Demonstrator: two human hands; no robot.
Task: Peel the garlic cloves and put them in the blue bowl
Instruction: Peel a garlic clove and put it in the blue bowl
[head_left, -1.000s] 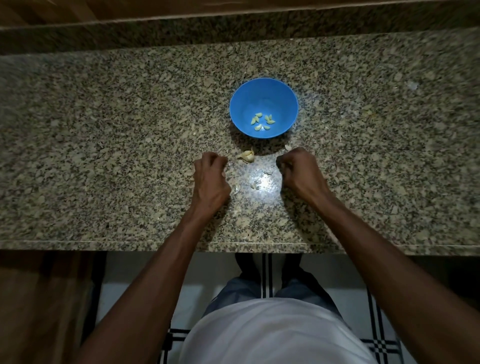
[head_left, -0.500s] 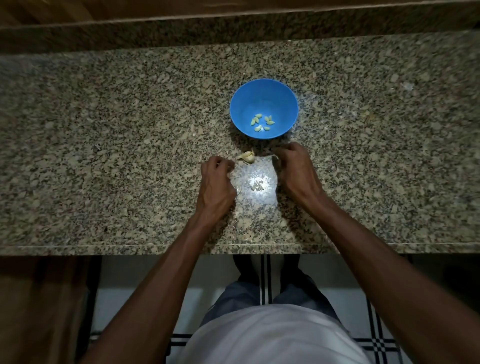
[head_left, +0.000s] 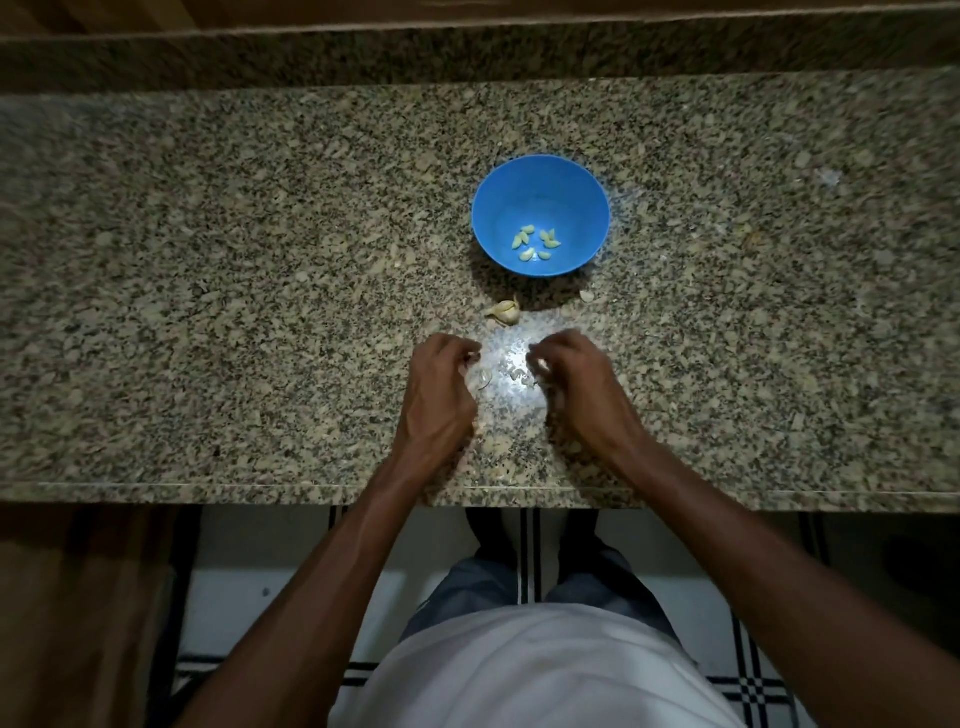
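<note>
The blue bowl (head_left: 485, 208) stands on the counter ahead of me with several peeled garlic cloves (head_left: 535, 244) in its bottom. A garlic piece still in its skin (head_left: 504, 313) lies just in front of the bowl. Nearer to me, my left hand (head_left: 441, 395) and my right hand (head_left: 579, 387) hover close together over the counter, both with fingers curled inward. My right fingertips pinch a small pale bit, apparently a garlic clove, blurred. What the left fingertips hold is unclear. Loose skin scraps (head_left: 519, 376) lie between the hands.
The speckled granite counter (head_left: 208, 312) stretches wide to both sides, with its front edge (head_left: 260, 488) close to my body. A small skin flake (head_left: 587, 296) lies right of the garlic piece. A raised ledge runs along the back.
My right hand has pulled back from beside the garlic piece toward me. Both hands have drawn closer together over the skin scraps. The bowl and the garlic piece have not moved.
</note>
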